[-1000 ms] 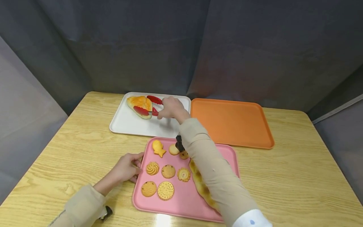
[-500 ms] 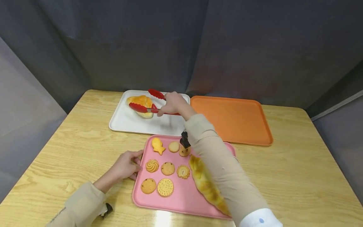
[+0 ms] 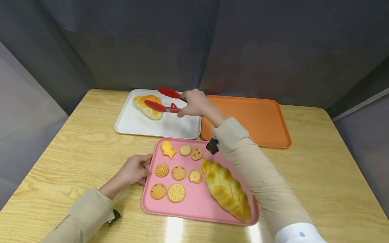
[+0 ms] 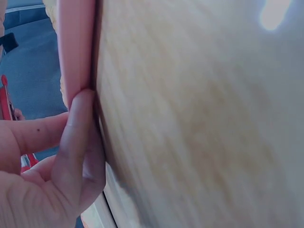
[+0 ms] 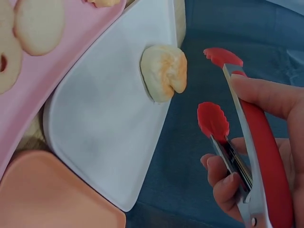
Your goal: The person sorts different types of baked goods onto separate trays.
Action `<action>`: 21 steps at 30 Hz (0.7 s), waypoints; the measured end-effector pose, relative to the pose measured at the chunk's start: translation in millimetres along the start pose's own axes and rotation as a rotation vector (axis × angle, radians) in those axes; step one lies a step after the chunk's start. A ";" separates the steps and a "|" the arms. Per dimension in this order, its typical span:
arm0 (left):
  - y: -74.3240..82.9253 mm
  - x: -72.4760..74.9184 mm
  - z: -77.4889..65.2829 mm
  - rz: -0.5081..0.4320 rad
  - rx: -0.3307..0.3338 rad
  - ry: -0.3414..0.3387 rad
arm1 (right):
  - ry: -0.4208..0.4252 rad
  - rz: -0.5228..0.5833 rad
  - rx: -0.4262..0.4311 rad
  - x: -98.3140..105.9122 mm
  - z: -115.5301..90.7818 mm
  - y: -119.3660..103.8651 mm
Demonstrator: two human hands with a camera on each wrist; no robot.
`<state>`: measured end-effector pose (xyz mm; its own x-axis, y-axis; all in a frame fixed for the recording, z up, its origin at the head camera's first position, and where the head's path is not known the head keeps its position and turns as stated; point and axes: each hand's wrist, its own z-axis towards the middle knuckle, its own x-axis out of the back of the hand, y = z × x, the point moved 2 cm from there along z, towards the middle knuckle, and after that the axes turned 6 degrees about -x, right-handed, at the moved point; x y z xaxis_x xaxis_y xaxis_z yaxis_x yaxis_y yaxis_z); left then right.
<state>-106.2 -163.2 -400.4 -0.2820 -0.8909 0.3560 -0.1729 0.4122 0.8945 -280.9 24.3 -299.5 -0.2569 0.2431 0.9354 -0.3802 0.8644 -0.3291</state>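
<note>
My right hand grips red-and-metal tongs by their handles. The two red scalloped tips are spread, nothing between them. They hang over the white tray, to the right of a golden-topped bread roll lying on it; in the right wrist view a gap shows between tips and roll. At the near left, my left hand pinches the rim of the pink tray, thumb and finger meeting its edge in the left wrist view. On this tray lie several cookies and a long braided loaf.
An orange tray stands right of the white one, behind the pink tray. All three sit on a wooden table, with a dark curtain along its back edge. My right forearm crosses the pink tray's right side.
The tongs have risen away from the bread roll and shifted right with my right hand, leaving the roll on the white tray. My right forearm now uncovers the braided loaf. My left hand stays put.
</note>
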 end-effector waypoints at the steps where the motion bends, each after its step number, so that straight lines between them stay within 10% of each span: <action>1: -0.3 0.2 0.0 -0.001 -0.002 -0.003 | 0.001 -0.002 0.005 1.2 -2.8 1.1; 21: -2.1 0.6 -1.8 0.018 0.007 -0.006 | 0.101 0.040 0.113 17.2 -76.5 22.3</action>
<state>-104.3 -164.9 -401.5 -0.2911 -0.8820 0.3705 -0.1739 0.4296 0.8861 -225.8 81.5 -280.8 -0.1856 0.3245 0.9275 -0.4704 0.7994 -0.3738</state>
